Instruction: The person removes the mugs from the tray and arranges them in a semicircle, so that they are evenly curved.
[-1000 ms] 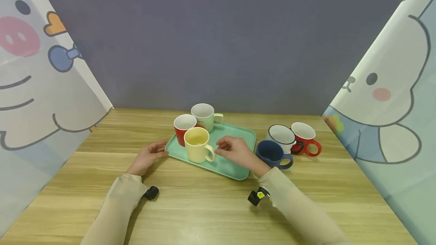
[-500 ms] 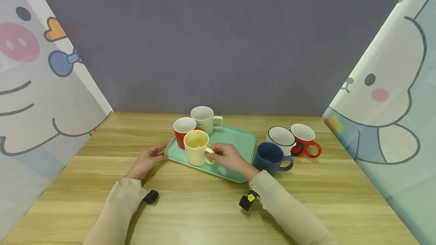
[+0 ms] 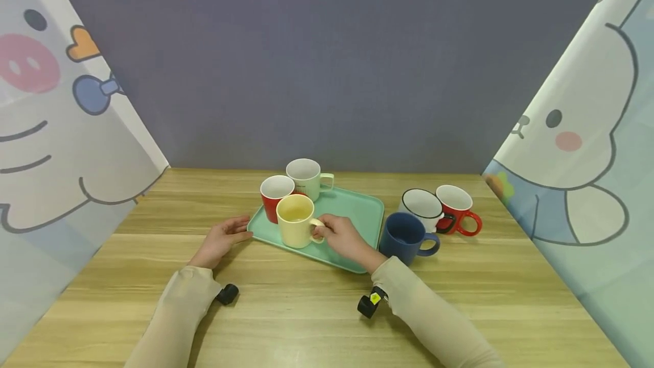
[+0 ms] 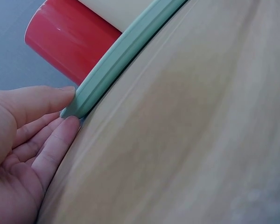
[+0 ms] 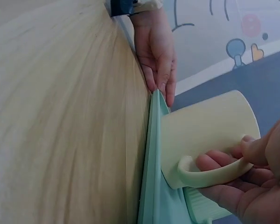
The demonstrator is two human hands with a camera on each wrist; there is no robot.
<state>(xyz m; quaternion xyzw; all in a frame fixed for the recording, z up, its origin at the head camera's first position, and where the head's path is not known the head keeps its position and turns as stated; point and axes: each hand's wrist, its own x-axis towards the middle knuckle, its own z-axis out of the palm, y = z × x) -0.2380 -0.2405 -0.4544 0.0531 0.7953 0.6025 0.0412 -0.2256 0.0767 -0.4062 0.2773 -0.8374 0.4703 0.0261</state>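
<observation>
In the head view, a pale yellow mug [image 3: 293, 229] stands upright on a mint-green tray [image 3: 352, 209]. My right hand [image 3: 343, 237] grips its handle; the right wrist view shows fingers through the handle [image 5: 210, 177] and the thumb against it. At the tray's left corner, my left hand [image 3: 219, 240] pinches the rim between thumb [image 4: 37, 102] and a finger, as the left wrist view shows. Behind the yellow mug on the tray are a red mug [image 3: 269, 206] with a white inside and a pale green mug [image 3: 306, 180], handle to the right.
Right of the tray, a navy mug [image 3: 401, 243], a white mug [image 3: 420, 204] with a black rim and another red mug [image 3: 455, 206] stand close together on the wooden table [image 3: 286, 317]. A grey wall [image 3: 327, 67] rises behind, with cartoon-printed panels on both sides.
My right hand has moved left to the yellow mug and taken hold of its handle. The left hand stays at the tray's corner; the mugs keep their places.
</observation>
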